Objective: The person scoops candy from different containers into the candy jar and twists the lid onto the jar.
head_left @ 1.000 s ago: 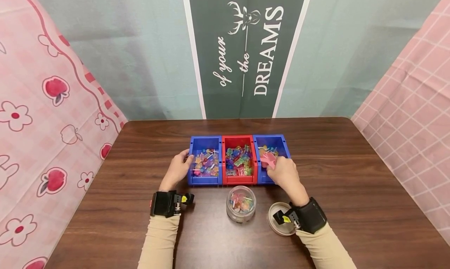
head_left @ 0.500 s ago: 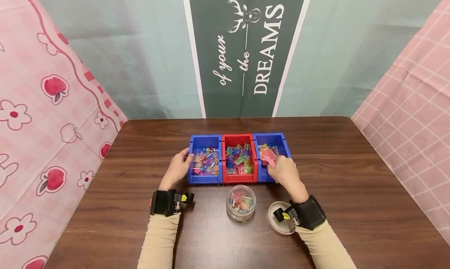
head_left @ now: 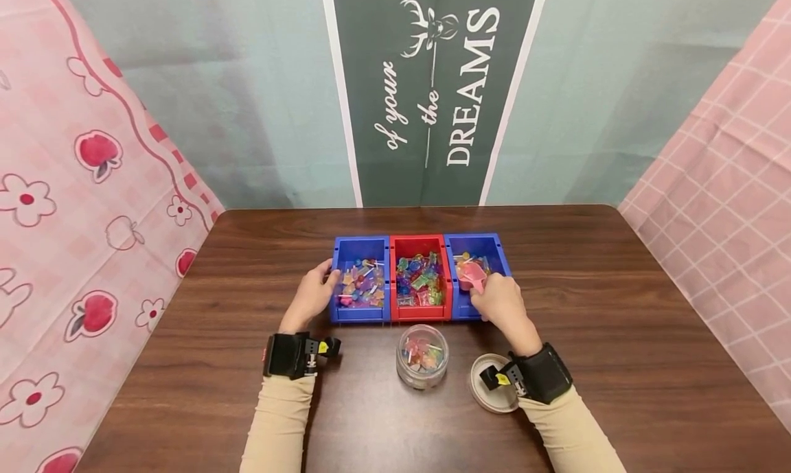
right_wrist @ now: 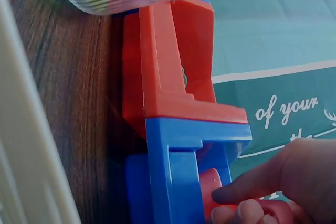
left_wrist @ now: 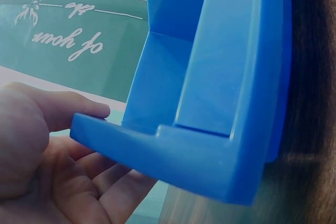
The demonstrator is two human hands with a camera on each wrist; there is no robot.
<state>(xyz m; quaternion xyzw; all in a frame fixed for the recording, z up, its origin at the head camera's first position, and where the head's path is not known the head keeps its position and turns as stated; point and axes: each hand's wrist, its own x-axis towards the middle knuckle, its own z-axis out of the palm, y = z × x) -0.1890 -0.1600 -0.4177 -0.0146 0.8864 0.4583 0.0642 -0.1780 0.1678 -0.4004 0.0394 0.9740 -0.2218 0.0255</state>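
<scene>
1. We see a dark wood-grain table [head_left: 364,425].
2. On it, three bins stand side by side, touching: a left blue bin [head_left: 362,315], a red bin [head_left: 422,314] and a right blue bin [head_left: 474,244].
3. Our left hand [head_left: 312,296] grips the left blue bin's outer side wall, thumb at its rim.
4. Our right hand [head_left: 502,300] pinches a scoop's handle at the right blue bin.
5. Nearer us, a clear open jar [head_left: 404,373] stands upright, with a round lid [head_left: 489,403] lying to its right.
6. The pink scoop [head_left: 472,275] is inside the right blue bin.
7. Colorful small pieces [head_left: 425,278] lie in all three bins and the jar.
</scene>
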